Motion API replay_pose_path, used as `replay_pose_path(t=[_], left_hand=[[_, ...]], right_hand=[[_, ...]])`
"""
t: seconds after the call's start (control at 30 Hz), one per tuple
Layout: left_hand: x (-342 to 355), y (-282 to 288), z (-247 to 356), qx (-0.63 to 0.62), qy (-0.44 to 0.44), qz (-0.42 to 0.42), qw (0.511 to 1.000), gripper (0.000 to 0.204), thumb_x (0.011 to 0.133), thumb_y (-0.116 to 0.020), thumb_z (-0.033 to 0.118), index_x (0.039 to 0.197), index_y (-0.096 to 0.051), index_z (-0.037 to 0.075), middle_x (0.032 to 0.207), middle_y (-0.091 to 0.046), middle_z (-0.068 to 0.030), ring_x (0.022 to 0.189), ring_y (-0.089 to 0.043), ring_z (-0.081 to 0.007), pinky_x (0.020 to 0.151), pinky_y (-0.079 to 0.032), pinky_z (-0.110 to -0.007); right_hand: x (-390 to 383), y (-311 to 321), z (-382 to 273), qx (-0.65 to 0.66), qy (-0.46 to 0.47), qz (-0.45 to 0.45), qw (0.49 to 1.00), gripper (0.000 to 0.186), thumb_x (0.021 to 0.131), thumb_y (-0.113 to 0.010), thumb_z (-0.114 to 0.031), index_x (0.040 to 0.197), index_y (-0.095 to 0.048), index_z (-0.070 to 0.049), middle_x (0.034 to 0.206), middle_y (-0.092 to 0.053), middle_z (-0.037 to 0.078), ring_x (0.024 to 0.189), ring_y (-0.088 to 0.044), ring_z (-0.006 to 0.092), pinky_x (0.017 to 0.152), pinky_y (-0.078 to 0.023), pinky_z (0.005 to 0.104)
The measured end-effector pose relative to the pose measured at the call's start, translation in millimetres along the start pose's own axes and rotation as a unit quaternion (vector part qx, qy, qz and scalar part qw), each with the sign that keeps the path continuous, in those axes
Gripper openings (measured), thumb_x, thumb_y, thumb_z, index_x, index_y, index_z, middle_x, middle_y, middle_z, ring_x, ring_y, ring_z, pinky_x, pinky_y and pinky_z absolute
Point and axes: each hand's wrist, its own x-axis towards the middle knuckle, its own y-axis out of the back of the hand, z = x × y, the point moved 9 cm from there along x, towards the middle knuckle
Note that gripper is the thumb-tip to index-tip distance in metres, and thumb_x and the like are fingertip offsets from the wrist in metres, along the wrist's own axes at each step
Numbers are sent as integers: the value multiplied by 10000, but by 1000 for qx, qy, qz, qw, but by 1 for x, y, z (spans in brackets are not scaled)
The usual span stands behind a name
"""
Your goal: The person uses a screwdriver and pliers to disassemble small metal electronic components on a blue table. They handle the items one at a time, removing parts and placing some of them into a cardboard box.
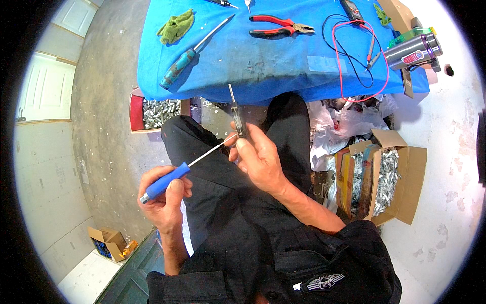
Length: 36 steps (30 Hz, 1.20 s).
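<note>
Slim tool (236, 116): was held up over the lap (217, 175), just near of the tabletop (283, 66), its thin metal rod pointing far and a little left.
Right grip (262, 161): grasped the slim tool by its near end, between thumb and fingers.
Left grip (166, 210): was clenched round the blue handle of a screwdriver (178, 174).
Screwdriver tip: reached the slim tool's near end; whether the two touched could not be told.
Tabletop, left: bore a green rag (177, 26) and, right of it, a teal driver (182, 65).
Tabletop, far middle: carried red-and-black pliers (284, 25).
Tabletop, right: held a meter (353, 11) with leads and, farther right, a steel flask (411, 52).
Below: a box (136, 112) of metal parts sat left, a carton (412, 185) of silvery bits right.
</note>
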Motion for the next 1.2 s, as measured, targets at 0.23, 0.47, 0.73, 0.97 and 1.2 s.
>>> replay_pose_path(t=[0.23,0.47,0.73,0.97,1.2], left_hand=[[0,0,0,-4,-8,-12,1000,276,930,-714,57,1157,-599,-49,860,-678,-170,664,-655,-179,578,-531,-281],[0,-3,1,-4,-12,-17,1000,275,932,-712,59,1159,-599,-47,851,-681,-168,660,-655,-173,575,-535,-277],[-1,-3,0,14,0,-16,1000,267,907,-703,-3,1152,-606,-43,907,-690,-174,696,-679,-175,591,-551,-267],[5,-9,1,32,0,-94,995,251,866,-696,-70,1111,-646,-50,1116,-655,-205,830,-714,-210,641,-602,-272],[9,-1,-4,140,-15,-155,978,259,827,-751,46,1061,-697,-50,1051,-651,-178,783,-673,-194,628,-529,-276]], right_hand=[[1,0,-2,-7,24,6,1000,223,1081,-500,-200,1136,-597,-6,958,-641,31,760,-600,66,654,-480,232],[2,0,-1,-11,22,10,1000,235,1087,-496,-208,1118,-604,-2,931,-642,31,747,-596,71,664,-486,239],[2,2,-2,-35,41,20,998,230,1088,-487,-187,1116,-604,10,938,-652,45,733,-594,83,676,-498,250],[3,9,-10,-122,88,37,988,232,1080,-494,-163,1180,-591,23,945,-668,55,713,-593,99,668,-502,260],[1,13,-14,-205,103,34,973,262,1060,-522,-112,1280,-574,19,877,-671,57,682,-609,115,633,-511,289]])
